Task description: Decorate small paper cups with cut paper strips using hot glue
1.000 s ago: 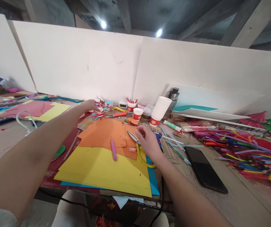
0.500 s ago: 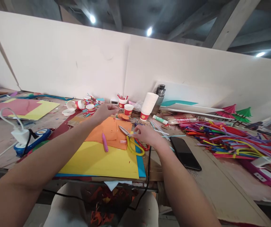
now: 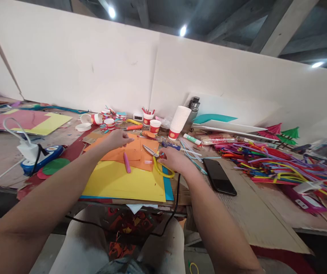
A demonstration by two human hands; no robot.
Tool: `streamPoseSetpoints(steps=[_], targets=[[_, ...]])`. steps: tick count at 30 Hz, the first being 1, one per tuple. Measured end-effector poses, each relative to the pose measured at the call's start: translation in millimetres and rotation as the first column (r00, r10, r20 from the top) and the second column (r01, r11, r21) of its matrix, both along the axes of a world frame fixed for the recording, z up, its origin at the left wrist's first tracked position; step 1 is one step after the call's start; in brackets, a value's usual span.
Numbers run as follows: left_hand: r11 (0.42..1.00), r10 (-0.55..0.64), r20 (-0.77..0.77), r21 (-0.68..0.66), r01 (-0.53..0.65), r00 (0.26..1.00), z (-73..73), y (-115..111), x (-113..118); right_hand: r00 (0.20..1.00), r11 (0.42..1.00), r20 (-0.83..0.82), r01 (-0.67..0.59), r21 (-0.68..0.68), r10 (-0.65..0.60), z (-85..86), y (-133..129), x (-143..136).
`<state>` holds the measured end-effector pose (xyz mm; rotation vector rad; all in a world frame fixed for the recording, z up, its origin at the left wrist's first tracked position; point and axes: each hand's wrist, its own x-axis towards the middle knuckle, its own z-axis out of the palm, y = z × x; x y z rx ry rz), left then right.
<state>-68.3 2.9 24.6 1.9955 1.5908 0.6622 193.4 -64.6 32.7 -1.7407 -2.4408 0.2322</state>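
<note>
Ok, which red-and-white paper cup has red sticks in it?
The cup immediately right of the small white clock; only there do red sticks poke up.

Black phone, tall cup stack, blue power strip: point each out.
Black phone [image 3: 219, 177]: head view, middle of the screen.
Tall cup stack [image 3: 179, 121]: head view, white side midway up.
Blue power strip [image 3: 50, 154]: head view, blue casing.

And here we are, up at the wearer's head, one wide view facing forward and tipping down over the worktable [image 3: 0, 163]! Knees [image 3: 80, 239] loom close along the bottom edge, the left hand [image 3: 117, 140] and right hand [image 3: 171, 159] sit mid-frame at arm's reach, white panels [image 3: 74, 64] stand beyond, and concrete beams [image 3: 289, 28] cross the top, farthest off.
</note>
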Motion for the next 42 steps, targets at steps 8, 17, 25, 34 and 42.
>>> streamPoseSetpoints(steps=[8, 17, 25, 34, 42], targets=[[0.902, -0.346, -0.434, -0.397, 0.169, 0.831, 26.5, -38, 14, 0.983, 0.983, -0.036, -0.179, -0.032, 0.178, -17.2, -7, -34], [0.882, -0.425, -0.274, -0.340, 0.326, 0.863, 12.8, -27, -5, 0.988, 0.996, -0.133, -0.072, 0.044, 0.077, -21.2, -5, -36], [0.889, -0.447, 0.290, 0.041, 0.456, 0.846, 7.6, -40, 25, 0.582, 0.997, -0.813, 0.043, 0.065, 0.028, -17.5, 4, -28], [0.911, -0.412, 0.374, 0.187, 0.368, 0.831, -11.4, -35, 38, 0.379, 0.986, -0.925, 0.165, 0.028, -0.038, -13.2, 10, -21], [0.922, -0.351, 0.206, 0.246, 0.299, 0.913, -4.1, -38, 35, 0.517, 0.979, -0.853, 0.130, 0.159, 0.070, -13.4, 6, -25]])
